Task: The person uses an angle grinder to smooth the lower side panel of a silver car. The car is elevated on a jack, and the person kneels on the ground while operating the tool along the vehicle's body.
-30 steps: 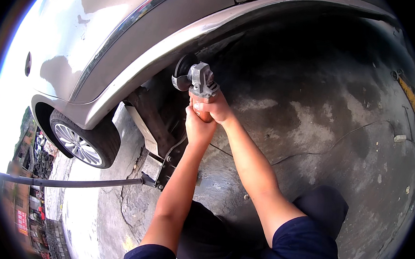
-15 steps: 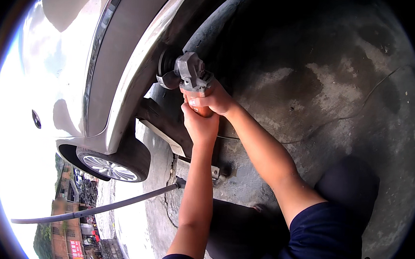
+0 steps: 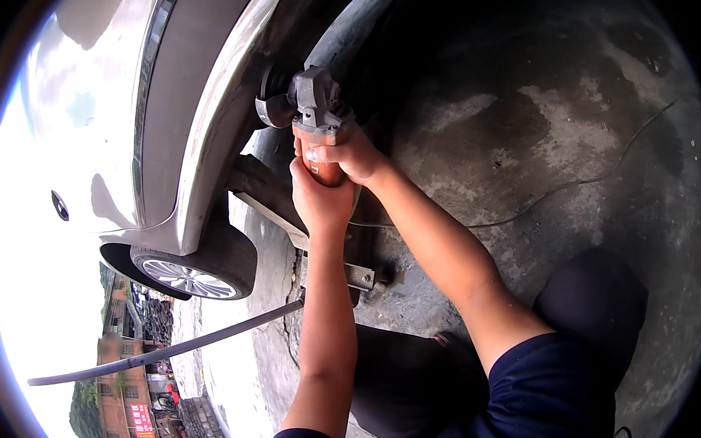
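Observation:
An orange angle grinder (image 3: 317, 106) with a grey metal head has its dark disc and guard turned left, up at the lower edge of the silver car's sill (image 3: 217, 125); whether the disc touches it, I cannot tell. My left hand (image 3: 321, 205) is closed round the lower part of the orange body. Just above and to the right, my right hand (image 3: 352, 154) grips the body below the head, thumb across it. A dark cable (image 3: 525, 212) runs over the concrete floor behind my forearms.
A floor jack (image 3: 264, 208) stands under the car, its long grey handle (image 3: 161, 356) reaching to the lower left. The car's wheel (image 3: 181, 273) is nearby. My dark-clad knee (image 3: 588, 303) is at right. A brick building (image 3: 117, 365) and piled scrap show outside.
The view has rotated, so the car side stands steeper. The grinder, held in both my hands, has shifted left and up in the picture, nearer the sill's underside.

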Demonstrator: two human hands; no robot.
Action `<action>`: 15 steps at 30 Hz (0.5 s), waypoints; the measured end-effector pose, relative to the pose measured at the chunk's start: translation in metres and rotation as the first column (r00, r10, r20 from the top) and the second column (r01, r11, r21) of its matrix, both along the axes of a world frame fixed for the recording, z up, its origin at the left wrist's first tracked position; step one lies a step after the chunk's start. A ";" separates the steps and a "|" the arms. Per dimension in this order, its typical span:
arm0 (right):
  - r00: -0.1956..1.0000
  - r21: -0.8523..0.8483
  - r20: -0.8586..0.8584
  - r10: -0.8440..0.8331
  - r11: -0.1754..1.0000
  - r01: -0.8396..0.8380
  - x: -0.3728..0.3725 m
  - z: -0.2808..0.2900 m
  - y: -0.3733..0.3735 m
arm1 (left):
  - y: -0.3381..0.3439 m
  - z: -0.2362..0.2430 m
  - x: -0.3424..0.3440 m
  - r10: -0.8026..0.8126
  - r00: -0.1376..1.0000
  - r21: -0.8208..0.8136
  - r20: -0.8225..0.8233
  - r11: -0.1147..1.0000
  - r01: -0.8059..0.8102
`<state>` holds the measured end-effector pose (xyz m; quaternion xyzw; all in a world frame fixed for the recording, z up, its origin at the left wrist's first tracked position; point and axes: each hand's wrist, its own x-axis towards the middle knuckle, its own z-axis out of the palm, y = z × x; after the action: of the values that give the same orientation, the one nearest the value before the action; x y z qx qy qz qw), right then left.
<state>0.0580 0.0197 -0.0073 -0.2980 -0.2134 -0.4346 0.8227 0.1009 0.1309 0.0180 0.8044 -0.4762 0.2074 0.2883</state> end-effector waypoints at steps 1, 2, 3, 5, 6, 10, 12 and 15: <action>1.000 0.013 0.015 -0.004 1.000 0.004 0.002 0.000 -0.003 | -0.004 0.000 0.003 -0.011 1.000 0.006 0.008 1.000 0.011; 1.000 0.026 0.031 0.004 1.000 -0.005 0.009 -0.001 -0.001 | -0.002 0.000 0.008 -0.009 1.000 0.014 0.017 1.000 0.009; 0.999 0.036 0.012 0.039 0.999 -0.039 0.016 -0.003 0.003 | 0.001 -0.003 0.011 0.014 0.999 0.003 -0.049 1.000 -0.014; 0.988 -0.032 -0.090 0.123 0.992 -0.126 0.020 0.000 0.017 | 0.016 -0.011 0.019 0.058 0.993 -0.041 -0.104 0.997 -0.062; 0.991 -0.066 -0.070 0.112 0.991 -0.117 0.019 0.001 0.022 | 0.021 -0.014 0.021 0.078 0.989 -0.057 -0.122 0.995 -0.086; 0.993 -0.004 -0.020 0.119 0.993 -0.119 0.005 0.010 0.014 | 0.012 0.000 0.016 -0.012 0.998 -0.064 0.055 0.998 0.016; 0.996 0.021 0.074 0.052 0.998 -0.054 0.003 0.010 0.006 | 0.004 0.010 0.004 0.065 0.985 -0.003 0.163 0.998 -0.066; 1.000 -0.017 -0.005 -0.020 1.000 0.020 0.009 0.007 0.010 | 0.008 0.005 0.007 0.001 0.998 -0.050 -0.055 0.999 -0.004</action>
<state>0.0673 0.0298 -0.0007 -0.3082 -0.2121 -0.4403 0.8162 0.1083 0.1384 0.0226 0.8030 -0.4617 0.1974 0.3210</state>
